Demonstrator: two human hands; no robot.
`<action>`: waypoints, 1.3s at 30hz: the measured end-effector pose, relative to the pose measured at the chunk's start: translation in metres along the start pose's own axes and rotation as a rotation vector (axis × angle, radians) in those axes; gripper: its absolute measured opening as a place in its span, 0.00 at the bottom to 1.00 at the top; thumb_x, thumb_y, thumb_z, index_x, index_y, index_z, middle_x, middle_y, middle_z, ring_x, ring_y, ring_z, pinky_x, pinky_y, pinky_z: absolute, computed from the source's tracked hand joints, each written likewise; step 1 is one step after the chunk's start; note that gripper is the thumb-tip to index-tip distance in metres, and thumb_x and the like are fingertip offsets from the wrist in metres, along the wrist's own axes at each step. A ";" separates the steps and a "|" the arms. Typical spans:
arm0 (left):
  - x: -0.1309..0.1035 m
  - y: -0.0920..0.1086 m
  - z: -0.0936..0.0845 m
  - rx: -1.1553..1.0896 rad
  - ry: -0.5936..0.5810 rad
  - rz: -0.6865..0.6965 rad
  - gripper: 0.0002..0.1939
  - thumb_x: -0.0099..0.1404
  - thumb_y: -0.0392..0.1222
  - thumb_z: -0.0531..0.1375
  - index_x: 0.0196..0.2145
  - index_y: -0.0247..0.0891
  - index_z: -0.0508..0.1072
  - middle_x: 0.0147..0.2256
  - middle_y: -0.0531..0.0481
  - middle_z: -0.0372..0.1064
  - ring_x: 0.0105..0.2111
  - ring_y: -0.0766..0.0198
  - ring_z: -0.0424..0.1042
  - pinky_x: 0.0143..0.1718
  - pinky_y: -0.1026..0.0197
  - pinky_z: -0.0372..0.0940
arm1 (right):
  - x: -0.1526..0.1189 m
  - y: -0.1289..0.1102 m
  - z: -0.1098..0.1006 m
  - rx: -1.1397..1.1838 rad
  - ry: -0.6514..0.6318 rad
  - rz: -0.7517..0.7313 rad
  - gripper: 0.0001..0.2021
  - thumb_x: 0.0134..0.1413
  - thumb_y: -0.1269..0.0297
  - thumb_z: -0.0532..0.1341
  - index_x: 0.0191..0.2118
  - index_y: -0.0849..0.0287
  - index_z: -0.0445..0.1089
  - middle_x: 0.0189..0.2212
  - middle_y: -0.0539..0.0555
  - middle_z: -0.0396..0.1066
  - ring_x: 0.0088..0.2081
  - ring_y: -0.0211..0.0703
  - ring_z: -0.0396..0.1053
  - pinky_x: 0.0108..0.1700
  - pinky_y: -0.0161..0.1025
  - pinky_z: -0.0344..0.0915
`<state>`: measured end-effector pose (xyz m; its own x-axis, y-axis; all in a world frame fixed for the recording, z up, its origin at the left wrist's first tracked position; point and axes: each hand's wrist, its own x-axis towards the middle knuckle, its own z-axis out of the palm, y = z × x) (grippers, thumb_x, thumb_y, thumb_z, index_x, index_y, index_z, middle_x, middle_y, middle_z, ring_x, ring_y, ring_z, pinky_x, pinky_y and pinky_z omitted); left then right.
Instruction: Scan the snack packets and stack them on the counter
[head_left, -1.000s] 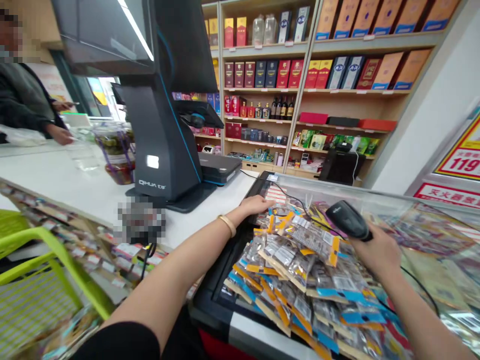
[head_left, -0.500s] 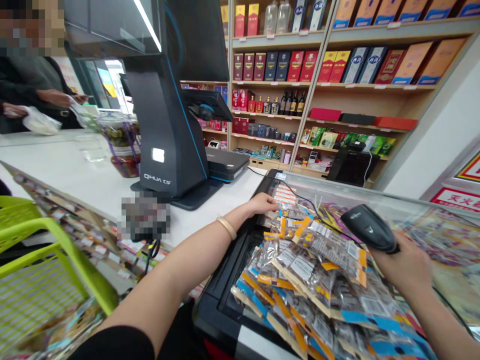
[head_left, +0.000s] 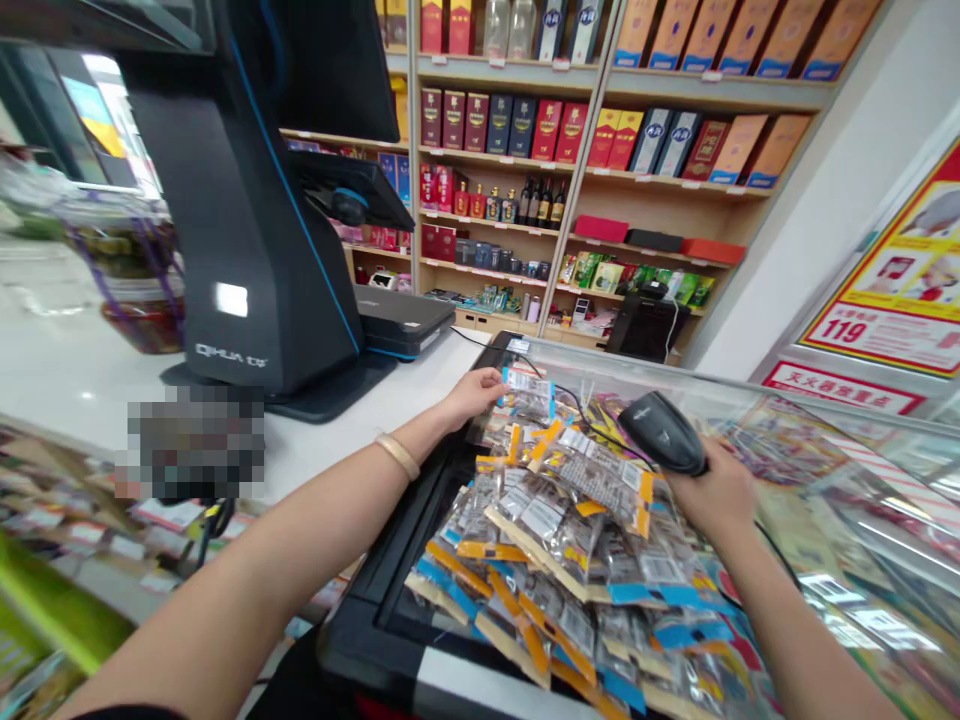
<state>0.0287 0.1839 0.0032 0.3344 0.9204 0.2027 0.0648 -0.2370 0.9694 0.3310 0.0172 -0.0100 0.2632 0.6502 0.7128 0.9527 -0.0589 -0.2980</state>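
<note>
My left hand pinches the left edge of a small snack packet with blue edges, lifted at the far end of the pile. My right hand is wrapped round a black barcode scanner, whose head points left over the packets. Between my arms a heap of clear snack packets with orange and blue edges lies on the glass-topped case. A thin black cable runs behind the pile.
A dark checkout machine stands on the white counter at left, beside tied plastic tubs. A lime-green basket is at lower left. Shelves of boxes and bottles line the back; a safety poster hangs at right.
The view has turned to the right, and the person across the counter has left it. My left hand has raised a blue-edged packet from the pile's far end. The scanner remains in my right hand.
</note>
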 end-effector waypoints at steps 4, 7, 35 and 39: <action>-0.002 0.009 0.000 -0.179 -0.003 0.016 0.16 0.55 0.48 0.65 0.31 0.38 0.62 0.23 0.56 0.66 0.18 0.68 0.69 0.17 0.69 0.54 | 0.002 -0.005 -0.004 0.026 0.018 -0.046 0.17 0.44 0.53 0.56 0.36 0.59 0.73 0.31 0.59 0.76 0.34 0.53 0.73 0.33 0.40 0.64; -0.004 0.013 0.003 -0.224 -0.016 0.069 0.17 0.55 0.47 0.66 0.31 0.38 0.62 0.23 0.58 0.65 0.17 0.70 0.68 0.18 0.69 0.58 | 0.003 -0.010 -0.008 0.058 0.005 -0.096 0.16 0.44 0.55 0.56 0.36 0.58 0.73 0.31 0.59 0.76 0.34 0.52 0.73 0.35 0.41 0.65; -0.011 0.015 0.014 -0.184 -0.132 0.038 0.21 0.49 0.52 0.68 0.31 0.38 0.64 0.23 0.58 0.66 0.18 0.71 0.66 0.21 0.67 0.63 | 0.009 -0.030 -0.011 0.025 -0.257 -0.131 0.15 0.45 0.64 0.57 0.41 0.54 0.74 0.37 0.54 0.77 0.39 0.50 0.73 0.39 0.38 0.65; -0.009 0.014 0.011 -0.218 -0.089 0.031 0.19 0.50 0.49 0.68 0.31 0.38 0.65 0.23 0.58 0.66 0.17 0.71 0.66 0.20 0.67 0.63 | 0.008 -0.027 -0.013 0.044 -0.193 -0.115 0.17 0.45 0.61 0.56 0.42 0.55 0.74 0.36 0.56 0.77 0.38 0.51 0.74 0.38 0.39 0.66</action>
<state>0.0372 0.1686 0.0133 0.4155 0.8803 0.2290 -0.1484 -0.1828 0.9719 0.3089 0.0139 0.0119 0.1157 0.7836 0.6104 0.9662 0.0537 -0.2521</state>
